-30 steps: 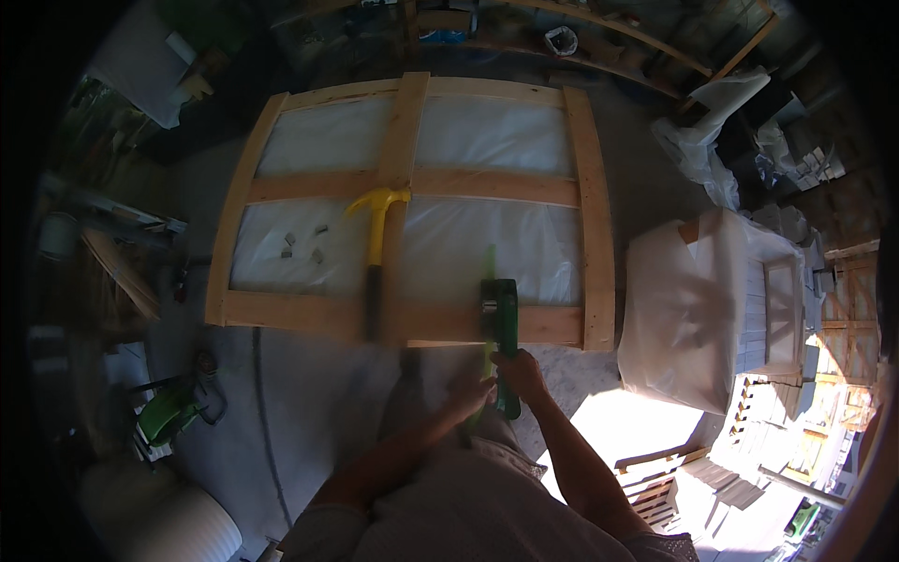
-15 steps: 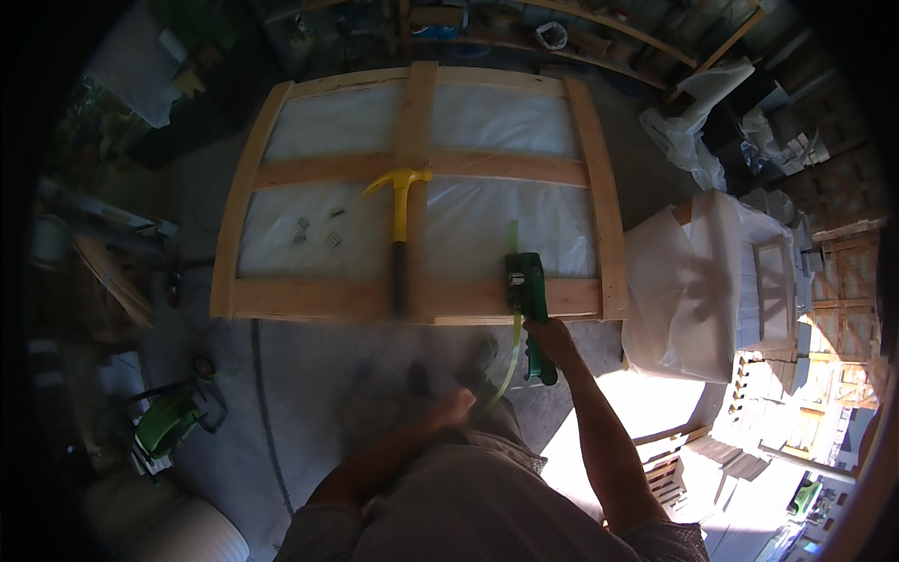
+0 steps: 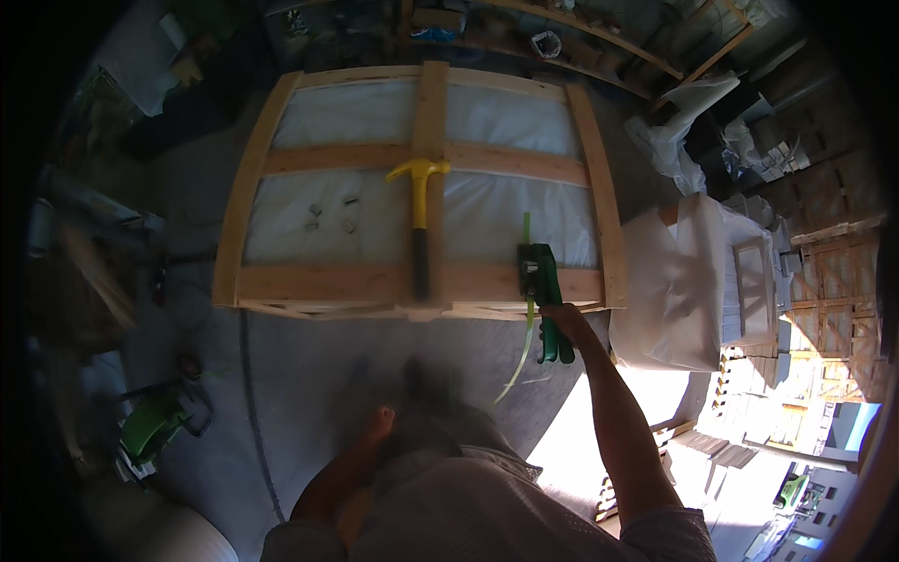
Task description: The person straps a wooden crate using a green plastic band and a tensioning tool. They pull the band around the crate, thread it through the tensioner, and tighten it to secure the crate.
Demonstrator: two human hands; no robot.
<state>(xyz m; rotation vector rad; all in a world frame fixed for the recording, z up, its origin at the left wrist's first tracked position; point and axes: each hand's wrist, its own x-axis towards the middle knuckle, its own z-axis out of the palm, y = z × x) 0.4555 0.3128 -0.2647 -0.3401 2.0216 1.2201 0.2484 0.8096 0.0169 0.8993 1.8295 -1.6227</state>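
A wooden-framed crate (image 3: 328,283) is seen from above, its panels covered with white sheeting (image 3: 281,201). Over the crate's near rail, towards its right corner, a green hand tool (image 3: 546,281) is held by the right hand (image 3: 568,323), whose fingers are wrapped around the handle part. The tool's long axis runs roughly from the near side of the crate towards the far side; its head is pointed away from the person and slightly left, and its handle end hangs past the crate's near edge. A pale green strap (image 3: 523,361) is seen at the tool's head: a short, straight end is pointed towards the far side, and a longer tail is curved down and left, beyond the near edge.

The left hand (image 3: 382,421) is held well short of the crate's near edge, apart from the tool; whether its fingers are apart or together cannot be told.

Along the crate's middle plank a yellow hammer (image 3: 420,197) is laid, its head towards the far side, its claw pointed left, its dark grip towards the near rail. Left of it, four small metal clips (image 3: 349,226) are scattered on the crate's sheeting. Right of the crate, a plastic-wrapped stack (image 3: 670,300) is seen.
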